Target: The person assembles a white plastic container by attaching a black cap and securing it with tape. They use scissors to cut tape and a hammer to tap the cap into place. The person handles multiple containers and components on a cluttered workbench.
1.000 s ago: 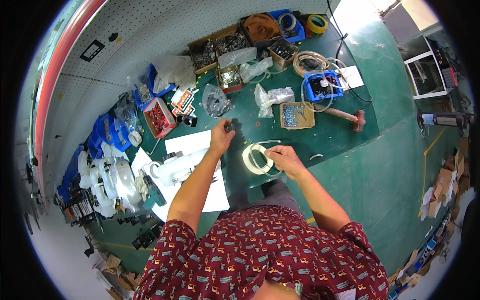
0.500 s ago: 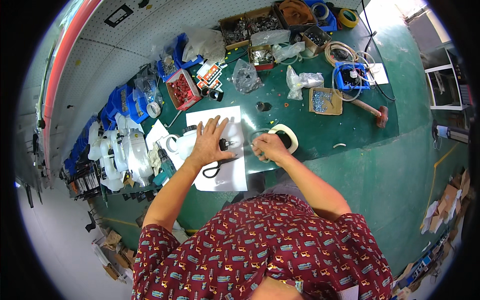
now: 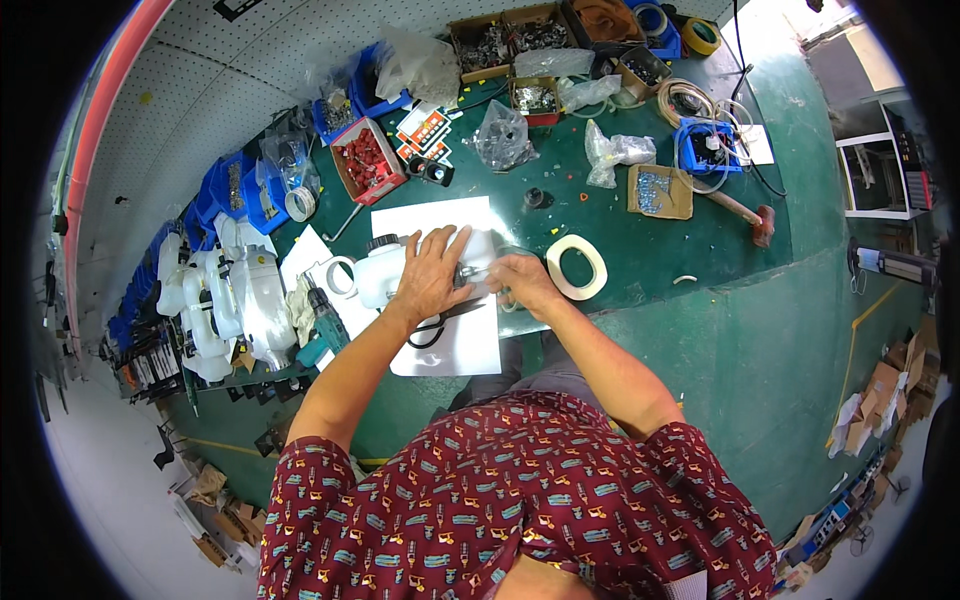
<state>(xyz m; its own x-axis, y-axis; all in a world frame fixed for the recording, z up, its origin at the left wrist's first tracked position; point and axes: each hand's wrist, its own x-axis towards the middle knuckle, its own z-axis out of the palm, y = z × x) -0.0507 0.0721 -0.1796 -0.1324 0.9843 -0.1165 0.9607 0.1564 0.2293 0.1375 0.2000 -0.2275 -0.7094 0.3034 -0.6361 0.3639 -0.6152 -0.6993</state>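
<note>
Across the black-capped white plastic tank (image 3: 380,276), the left hand (image 3: 432,275) lies fingers spread; close beside, the right hand (image 3: 525,281) pinches clear, curved plastic tubing (image 3: 510,249), fingertips together!

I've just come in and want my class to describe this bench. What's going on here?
A person is working with both hands. The left hand lies spread over a white plastic container on a white sheet. The right hand is by the container's right end, apparently pinching clear tubing; the fingers hide the exact contact. Dark scissors lie close below the left hand, and a cream ring rests on the green table to the right.
</note>
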